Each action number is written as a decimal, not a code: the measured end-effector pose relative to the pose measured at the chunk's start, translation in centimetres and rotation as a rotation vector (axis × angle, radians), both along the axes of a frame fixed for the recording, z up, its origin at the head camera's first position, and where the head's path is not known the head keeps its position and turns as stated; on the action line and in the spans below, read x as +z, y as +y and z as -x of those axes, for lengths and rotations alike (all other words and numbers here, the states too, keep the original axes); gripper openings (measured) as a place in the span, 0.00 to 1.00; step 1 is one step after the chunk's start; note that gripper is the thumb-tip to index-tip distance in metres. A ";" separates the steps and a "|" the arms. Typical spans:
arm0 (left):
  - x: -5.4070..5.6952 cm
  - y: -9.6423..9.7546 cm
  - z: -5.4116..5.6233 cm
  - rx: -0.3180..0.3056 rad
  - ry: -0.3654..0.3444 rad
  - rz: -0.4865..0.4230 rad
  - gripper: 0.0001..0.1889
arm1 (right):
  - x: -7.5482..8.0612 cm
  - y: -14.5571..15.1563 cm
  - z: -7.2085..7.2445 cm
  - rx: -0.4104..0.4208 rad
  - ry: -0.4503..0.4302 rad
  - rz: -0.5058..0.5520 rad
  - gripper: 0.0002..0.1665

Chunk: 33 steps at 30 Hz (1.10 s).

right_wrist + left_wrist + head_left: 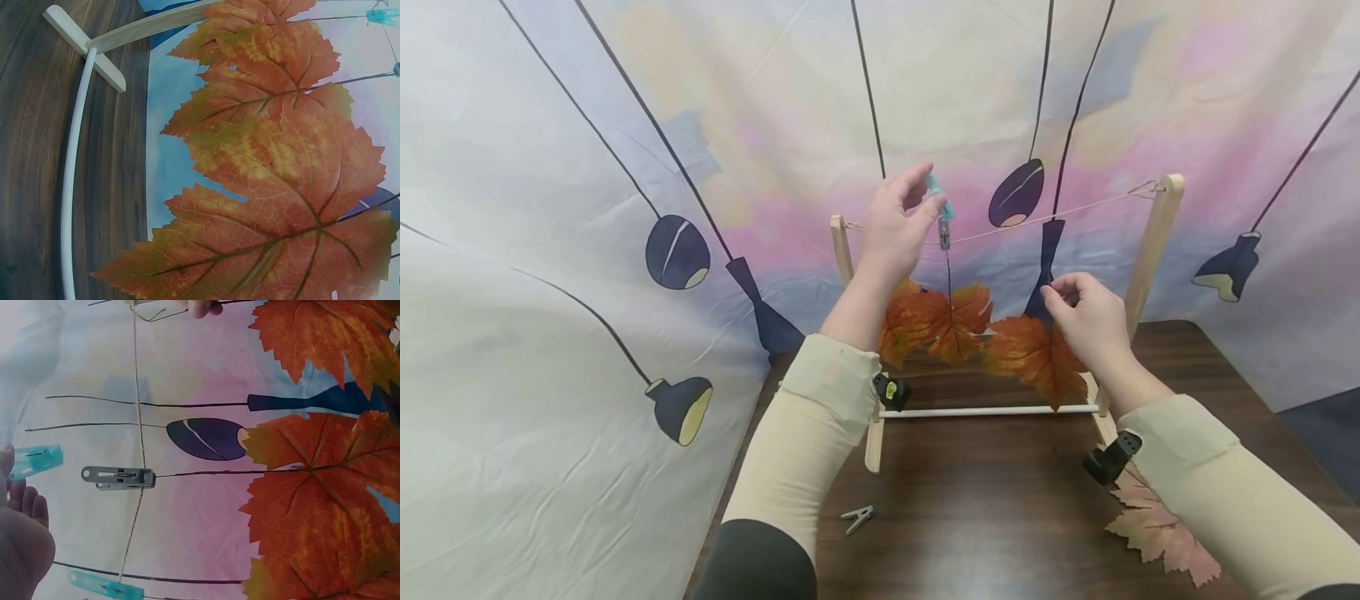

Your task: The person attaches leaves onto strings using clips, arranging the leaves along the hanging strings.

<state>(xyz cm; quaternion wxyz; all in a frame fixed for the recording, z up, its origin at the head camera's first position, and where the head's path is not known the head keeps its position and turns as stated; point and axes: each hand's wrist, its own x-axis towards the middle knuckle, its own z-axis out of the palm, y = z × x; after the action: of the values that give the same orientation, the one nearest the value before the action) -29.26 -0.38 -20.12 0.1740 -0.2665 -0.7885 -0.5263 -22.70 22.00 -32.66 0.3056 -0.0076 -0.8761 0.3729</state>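
My left hand [895, 221] is raised near the string [1037, 221] and pinches a teal clothespin [39, 462]. Beside it in the head view, a grey clothespin [944, 235] clamps the stem of a hanging orange maple leaf [953, 329] to the string. Lower and to the right, my right hand [1092, 323] grips the stem of another orange maple leaf [1037, 354], whose blade hangs below the fingers. That leaf fills much of the right wrist view, overlapping the hung ones. A second teal clothespin [106, 585] sits on the string in the left wrist view.
Wooden posts [1152, 246] hold the string at both ends, with a white rod [992, 411] joining their feet. On the brown table [970, 492] lie a loose grey clothespin [857, 518] and a pinkish leaf [1161, 529]. A lamp-patterned cloth [775, 142] hangs behind.
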 end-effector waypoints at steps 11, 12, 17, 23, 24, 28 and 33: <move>0.7 2.4 0.4 -0.052 -0.026 0.113 0.22 | 1.0 -1.4 1.0 0.039 -0.012 -0.004 0.16; 0.7 2.6 0.4 -0.048 -0.015 0.123 0.21 | 1.0 -1.5 1.1 0.038 -0.014 -0.007 0.16; 0.7 3.1 0.5 0.028 0.082 0.219 0.19 | 1.2 -1.8 1.4 0.034 -0.025 -0.013 0.16; 0.8 3.6 0.8 0.123 0.115 0.342 0.18 | 1.5 -1.8 1.9 0.033 -0.035 -0.021 0.16; 0.9 3.8 0.8 0.134 0.118 0.357 0.18 | 1.5 -1.8 2.0 0.032 -0.034 -0.022 0.16; 0.9 4.3 1.2 0.164 0.137 0.392 0.17 | 1.6 -1.9 2.2 0.031 -0.018 -0.024 0.15; 0.6 4.9 1.5 0.208 0.157 0.431 0.16 | 1.7 -2.4 2.6 0.029 -0.018 -0.025 0.14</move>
<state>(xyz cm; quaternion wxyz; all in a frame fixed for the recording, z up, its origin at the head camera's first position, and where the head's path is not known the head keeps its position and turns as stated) -30.76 4.48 -19.51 0.2269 -0.2549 -0.8897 -0.3032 -25.28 19.63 -30.96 0.2923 0.0053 -0.8836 0.3659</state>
